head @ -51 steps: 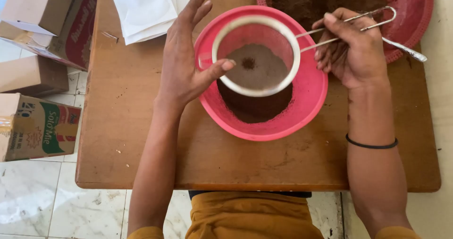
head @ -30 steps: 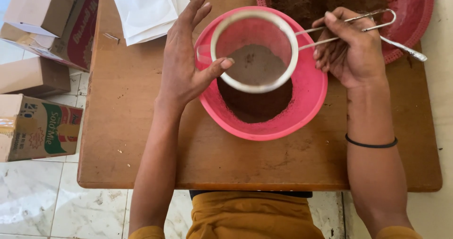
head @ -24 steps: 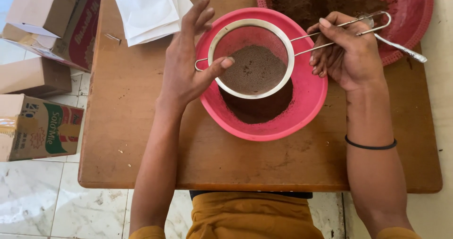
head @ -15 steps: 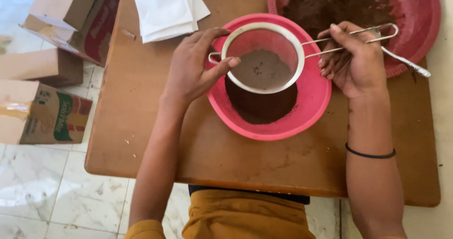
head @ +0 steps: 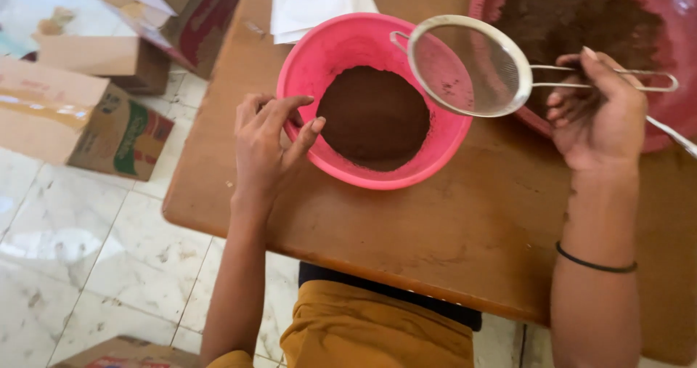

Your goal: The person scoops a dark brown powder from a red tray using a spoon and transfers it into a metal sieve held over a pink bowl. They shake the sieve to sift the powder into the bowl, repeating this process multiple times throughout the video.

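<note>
The right hand [head: 599, 114] grips the wire handle of the round metal mesh sieve [head: 468, 66], fingers closed, above the pink plastic bowl [head: 319, 55] of brown powder [head: 372, 114] on the wooden table [head: 435, 230]; the left hand [head: 265, 150] rests at the bowl's rim, fingers loosely open.

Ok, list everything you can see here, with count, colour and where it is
pink bowl: one, pink, table centre, holding brown powder
sieve: one, metal mesh, held over the bowl's right rim
red basin: one, red, top right, holding more brown powder
white bags: a stack, white, top of table
table: one, brown wood
cardboard boxes: several, brown, on the tiled floor at left
wristband: one, black, right wrist
left hand: at the bowl's left rim
right hand: gripping the sieve handle
</note>
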